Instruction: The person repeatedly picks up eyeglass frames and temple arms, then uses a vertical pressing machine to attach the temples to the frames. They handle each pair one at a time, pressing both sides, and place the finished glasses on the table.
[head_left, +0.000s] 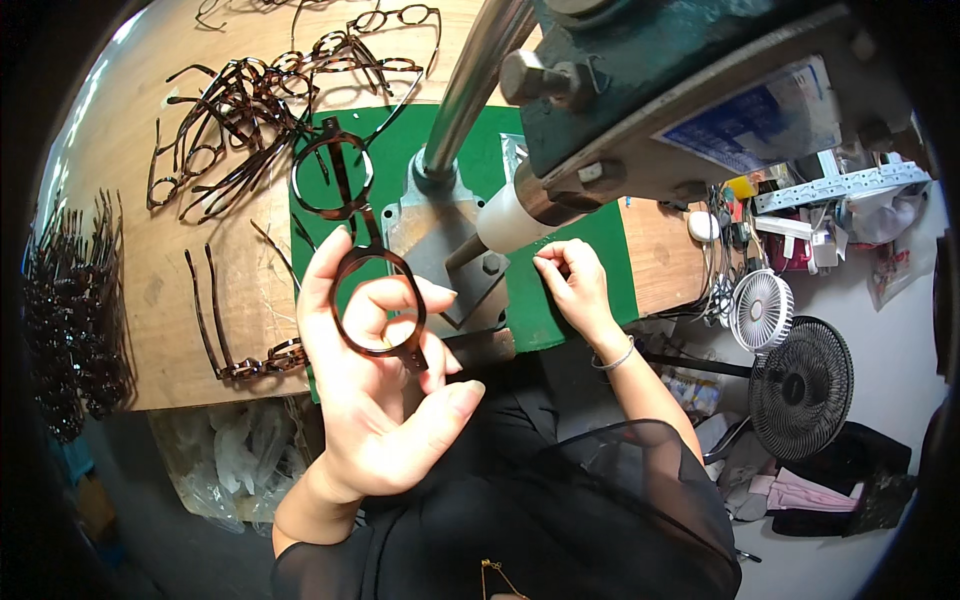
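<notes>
Raised in front of the press, my left hand (365, 420) grips a brown tortoiseshell eyeglass frame (368, 228) by its lower rim. The frame stands nearly upright, one ring above the other, and no lenses can be made out in it. My right hand (577, 285) rests on the green mat (608, 245), just right of the press's white cylindrical tip (508, 220). Its thumb and index finger are pinched together; whatever may be between them is too small to make out. Below the tip lies the metal base (430, 245) of the press.
The green press head (620, 90) and its steel post (470, 85) fill the upper middle. Tangled tortoiseshell frames (265, 95) lie upper left, with another pair (240, 370) nearer me. More dark frames (80, 320) crowd the far left. Two fans (762, 310) stand at right.
</notes>
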`<state>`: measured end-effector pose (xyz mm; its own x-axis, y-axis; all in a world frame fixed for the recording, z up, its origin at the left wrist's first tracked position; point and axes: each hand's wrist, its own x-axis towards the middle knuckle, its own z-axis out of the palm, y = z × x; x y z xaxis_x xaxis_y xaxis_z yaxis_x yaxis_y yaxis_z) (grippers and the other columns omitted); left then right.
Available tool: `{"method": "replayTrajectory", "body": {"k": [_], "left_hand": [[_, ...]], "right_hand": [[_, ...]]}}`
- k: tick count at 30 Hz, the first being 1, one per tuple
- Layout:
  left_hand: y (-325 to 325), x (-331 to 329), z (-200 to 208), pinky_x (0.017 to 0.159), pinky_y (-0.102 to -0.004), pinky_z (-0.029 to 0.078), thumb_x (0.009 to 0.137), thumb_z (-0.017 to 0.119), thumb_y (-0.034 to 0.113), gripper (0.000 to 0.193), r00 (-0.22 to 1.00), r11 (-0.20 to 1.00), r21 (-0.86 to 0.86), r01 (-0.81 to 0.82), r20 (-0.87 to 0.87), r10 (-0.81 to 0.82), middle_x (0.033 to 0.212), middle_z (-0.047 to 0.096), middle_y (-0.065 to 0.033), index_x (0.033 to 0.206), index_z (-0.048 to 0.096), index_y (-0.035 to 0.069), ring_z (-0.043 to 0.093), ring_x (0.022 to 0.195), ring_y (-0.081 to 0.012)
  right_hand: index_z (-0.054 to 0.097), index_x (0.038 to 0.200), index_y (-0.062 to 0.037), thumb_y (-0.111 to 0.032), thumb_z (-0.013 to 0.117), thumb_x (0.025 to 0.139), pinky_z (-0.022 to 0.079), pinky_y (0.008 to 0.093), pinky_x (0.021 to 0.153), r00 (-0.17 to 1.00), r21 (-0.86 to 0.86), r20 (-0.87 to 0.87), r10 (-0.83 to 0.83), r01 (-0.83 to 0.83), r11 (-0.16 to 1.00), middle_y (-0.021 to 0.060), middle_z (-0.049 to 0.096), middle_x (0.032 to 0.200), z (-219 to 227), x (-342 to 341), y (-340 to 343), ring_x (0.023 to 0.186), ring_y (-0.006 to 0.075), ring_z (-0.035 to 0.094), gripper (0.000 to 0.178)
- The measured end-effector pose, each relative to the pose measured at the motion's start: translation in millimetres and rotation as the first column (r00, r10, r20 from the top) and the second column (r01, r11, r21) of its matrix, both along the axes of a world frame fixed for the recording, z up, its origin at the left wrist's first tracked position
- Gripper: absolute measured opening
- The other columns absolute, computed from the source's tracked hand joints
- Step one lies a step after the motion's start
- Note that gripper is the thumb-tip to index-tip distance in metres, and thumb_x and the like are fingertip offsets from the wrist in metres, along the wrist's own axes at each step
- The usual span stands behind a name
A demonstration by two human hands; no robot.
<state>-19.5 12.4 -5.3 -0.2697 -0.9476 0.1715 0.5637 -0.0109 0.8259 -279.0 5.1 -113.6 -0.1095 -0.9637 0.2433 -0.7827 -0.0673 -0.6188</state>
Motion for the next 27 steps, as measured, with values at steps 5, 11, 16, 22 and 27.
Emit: {"method": "replayTrajectory", "body": {"k": [5,11,16,22,27], "left_hand": [[5.5,-5.1,-0.3,0.068,-0.0245,0.048,0.07,0.063,-0.002,0.086,0.999,0.998,0.049,-0.035,0.026,0.034,0.107,0.051,-0.0147,0.135,0.007,0.005,0.057,0.073,-0.0138],[3.4,0.5,-0.5,0.075,-0.0279,0.05,0.068,0.061,-0.013,0.085,0.984,0.999,-0.03,0.012,0.177,-0.007,0.114,0.05,-0.0206,0.135,0.011,0.006,0.06,0.08,-0.0163],[7.5,-6.7,-10.5,0.079,-0.0258,0.048,0.071,0.06,-0.014,0.08,0.958,0.983,-0.019,0.181,0.23,-0.171,0.12,0.049,-0.0185,0.135,0.015,0.001,0.059,0.09,-0.0163],[10.9,3.4,-9.2,0.085,-0.0256,0.044,0.072,0.049,-0.015,0.079,0.939,0.982,-0.021,0.188,0.295,-0.174,0.128,0.042,-0.0172,0.136,0.009,0.006,0.052,0.101,-0.0136],[10.6,0.6,-10.5,0.083,-0.0259,0.045,0.072,0.053,-0.014,0.079,0.948,0.986,-0.043,0.162,0.282,-0.144,0.127,0.042,-0.0186,0.135,0.01,0.006,0.055,0.098,-0.0145]], "right_hand": [[0.057,0.072,-0.0039,-0.01,0.064,0.073,0.041,0.0325,0.06,0.994,-0.006,-0.105,0.018,-0.019,1.0,0.0075,0.053,0.068,0.0,-3.6,-2.7,0.065,0.0226,0.05,0.009],[0.053,0.079,-0.002,-0.01,0.056,0.084,0.037,0.0181,0.056,0.914,0.235,0.406,0.007,-0.112,0.966,-0.0036,0.047,0.069,50.9,8.5,-0.6,0.062,0.0034,0.042,0.01],[0.053,0.079,-0.0025,0.0,0.063,0.073,0.043,0.0269,0.062,0.786,-0.002,0.327,0.524,-0.554,0.832,0.0063,0.053,0.074,130.6,70.4,16.7,0.068,0.0183,0.052,0.012],[0.055,0.078,-0.0044,-0.001,0.067,0.069,0.044,0.0291,0.059,0.71,-0.126,0.219,0.669,-0.66,0.741,0.006,0.056,0.075,126.9,86.3,9.7,0.067,0.0222,0.053,0.015],[0.058,0.077,-0.005,-0.004,0.069,0.069,0.044,0.0284,0.056,0.718,-0.184,0.128,0.684,-0.661,0.728,0.0057,0.058,0.074,129.0,87.0,8.5,0.064,0.0209,0.054,0.014]]}}
